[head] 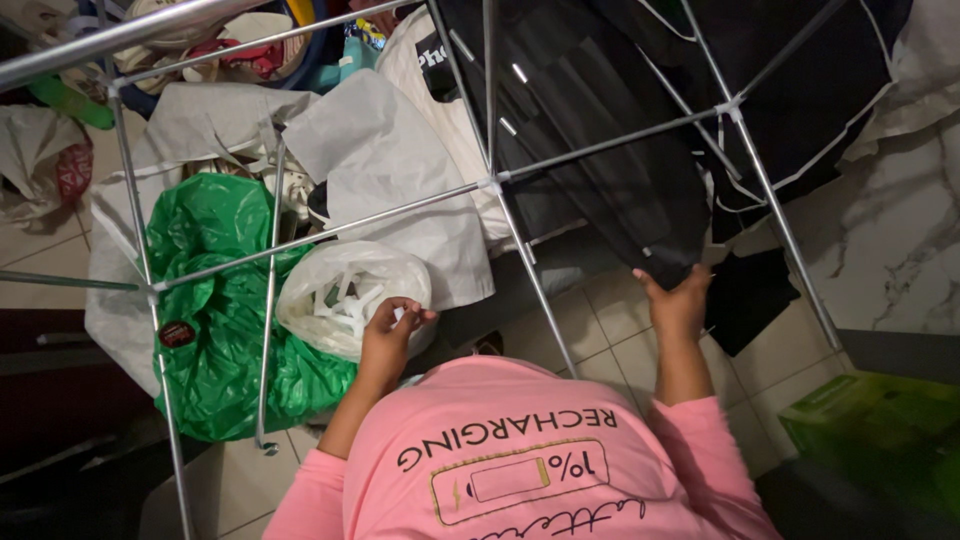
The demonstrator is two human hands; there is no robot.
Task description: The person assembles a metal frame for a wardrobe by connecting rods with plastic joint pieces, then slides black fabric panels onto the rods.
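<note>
My left hand (392,330) is at the mouth of a clear plastic bag (340,290) filled with white clothes pegs. Its fingers pinch a small white peg (406,316). My right hand (680,300) reaches up and grips the lower edge of a black garment (610,170) that hangs over the metal drying rack (600,148). My pink shirt (520,460) fills the bottom of the view.
The rack's thin rods (270,300) cross the whole view. Under them lie a green plastic bag (215,300) and white bags (390,160). A basket of laundry (250,50) stands at the top left, a green crate (880,430) at the bottom right, and a marble wall (900,250) on the right.
</note>
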